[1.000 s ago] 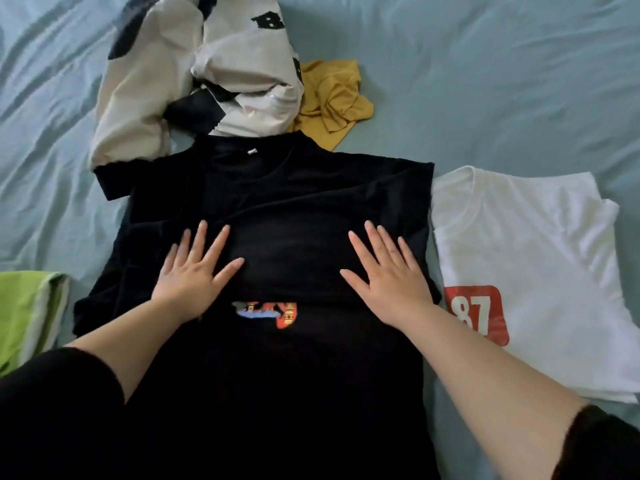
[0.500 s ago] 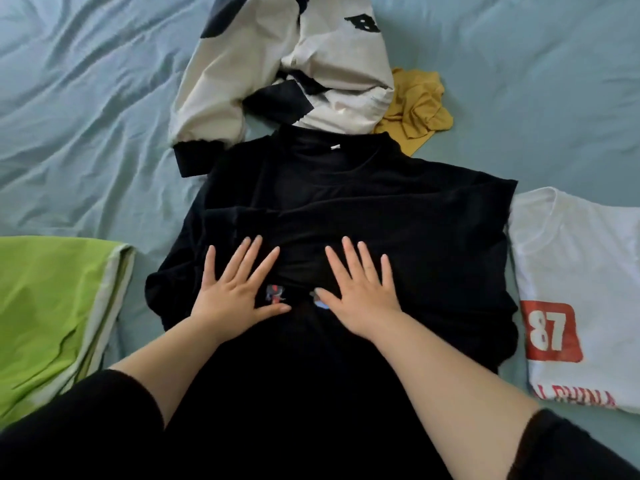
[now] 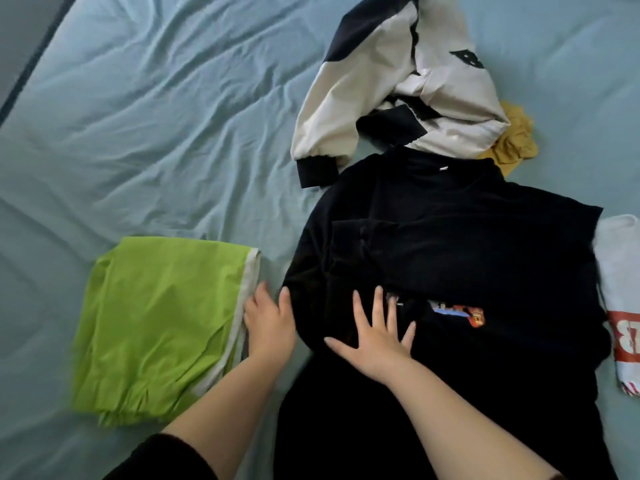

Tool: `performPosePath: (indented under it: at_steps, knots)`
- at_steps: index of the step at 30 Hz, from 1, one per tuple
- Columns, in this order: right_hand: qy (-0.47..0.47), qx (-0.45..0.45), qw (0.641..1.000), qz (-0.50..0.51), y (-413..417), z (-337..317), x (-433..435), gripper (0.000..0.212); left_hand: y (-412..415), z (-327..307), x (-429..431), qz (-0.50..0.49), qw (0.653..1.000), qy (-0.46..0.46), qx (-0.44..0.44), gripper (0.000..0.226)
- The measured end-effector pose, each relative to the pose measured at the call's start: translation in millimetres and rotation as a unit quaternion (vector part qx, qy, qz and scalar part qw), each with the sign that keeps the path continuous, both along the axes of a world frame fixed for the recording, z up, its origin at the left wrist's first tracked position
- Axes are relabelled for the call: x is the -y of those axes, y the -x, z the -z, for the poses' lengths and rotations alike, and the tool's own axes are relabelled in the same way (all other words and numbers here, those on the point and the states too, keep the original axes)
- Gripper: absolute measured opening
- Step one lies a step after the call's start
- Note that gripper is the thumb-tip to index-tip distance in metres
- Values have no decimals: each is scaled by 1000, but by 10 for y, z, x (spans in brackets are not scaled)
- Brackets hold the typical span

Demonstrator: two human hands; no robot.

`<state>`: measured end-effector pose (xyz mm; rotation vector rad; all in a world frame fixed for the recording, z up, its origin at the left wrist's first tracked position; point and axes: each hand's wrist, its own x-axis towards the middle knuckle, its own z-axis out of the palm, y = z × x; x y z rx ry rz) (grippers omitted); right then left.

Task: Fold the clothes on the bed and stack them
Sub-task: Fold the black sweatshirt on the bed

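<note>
A black T-shirt [image 3: 467,244] with a small colour print lies spread flat on the bed, collar away from me. My right hand [image 3: 377,327] presses flat on its lower left part, fingers spread. My left hand [image 3: 268,323] sits in the gap at the shirt's left edge, thumb against the black cloth. Its fingers look short and blurred, so their hold is unclear. A folded lime-green garment [image 3: 162,327] lies just left of that hand.
A cream and black jacket [image 3: 398,81] lies crumpled beyond the shirt's collar, with a mustard-yellow garment [image 3: 516,140] beside it. A white T-shirt with a red number patch [image 3: 620,299] lies at the right edge. Wrinkled blue bedsheet [image 3: 156,133] stretches left and far.
My left hand slid off the shirt's chest to its left edge. My right hand moved left across the shirt. The view swung left, bringing more of the green garment in.
</note>
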<state>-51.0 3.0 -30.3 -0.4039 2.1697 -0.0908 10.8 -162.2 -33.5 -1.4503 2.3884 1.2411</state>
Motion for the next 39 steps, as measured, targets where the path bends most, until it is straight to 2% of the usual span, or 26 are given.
performPosePath:
  at_steps: [2, 5, 8, 13, 15, 18, 20, 21, 23, 25, 27, 29, 34, 37, 39]
  knots:
    - [-31, 32, 999, -11, 72, 13, 33, 102, -112, 71, 102, -14, 997, -73, 8, 32]
    - [-39, 61, 997, -14, 223, 25, 40, 98, -171, 123, 34, 37, 980, -192, 33, 3]
    - [-39, 61, 997, -13, 245, 70, 48, 93, -134, 157, -124, 35, 956, -289, 38, 19]
    - [-19, 63, 998, 1, 255, 180, -1, 93, -42, 193, -169, -24, 922, -383, 42, 13]
    - [-7, 57, 998, 5, 251, 190, -11, 93, -42, 110, -191, -71, 919, -389, 15, 15]
    - [22, 60, 998, 19, 217, 130, -61, 87, -38, -69, -150, -213, 884, -411, -67, 24]
    - [48, 50, 997, 25, 187, 91, -109, 83, 13, -257, -21, -249, 871, -408, -110, 26]
    - [57, 49, 997, 29, 184, 61, -125, 82, 54, -347, 51, -233, 879, -399, -115, 25]
    - [62, 46, 997, 29, 196, 2, -120, 81, 161, -508, 172, -156, 919, -346, -109, 24]
    - [59, 46, 997, 22, 214, -38, -98, 82, 259, -637, 248, -68, 955, -263, -115, 25]
    - [54, 49, 997, 16, 232, -87, -84, 86, 338, -778, 284, -14, 975, -180, -126, 26]
    - [51, 48, 998, 2, 223, -115, -101, 89, 400, -876, 307, -9, 977, -159, -142, 25]
    - [5, 29, 999, -35, 201, -134, -109, 94, 446, -1121, 608, -4, 972, -203, -115, 21]
    - [-49, 31, 998, -12, 192, -239, 28, 90, 360, -1328, 936, 31, 967, -245, -68, 18]
    - [-66, 17, 997, 19, 165, -472, 235, 78, 245, -1449, 1109, 21, 967, -248, -59, 17]
